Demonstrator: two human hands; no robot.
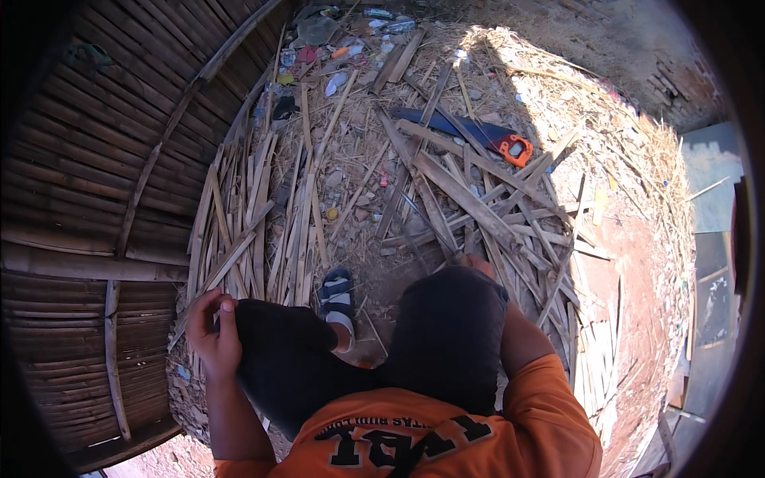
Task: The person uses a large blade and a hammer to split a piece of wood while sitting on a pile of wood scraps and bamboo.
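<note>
My left hand (215, 331) is beside my left knee, its fingers curled in toward the thumb. Whatever it may hold is too small or hidden to make out. Beyond my right knee, part of my right hand (476, 265) shows with bent fingers; the knee covers the rest. A faint thin streak lies just ahead of it, too blurred to name. Split wooden strips (470, 203) lie crossed in front of that hand. Farther off, a hand saw (470, 130) with a dark blue blade and an orange handle rests among the strips.
A slatted bamboo wall (88, 159) rises close on my left, with long thin strips (299, 215) piled along its foot. My sandalled foot (338, 295) stands on the littered ground. Plastic rubbish (390, 24) lies at the far end. Grey panels (713, 279) stand at the right.
</note>
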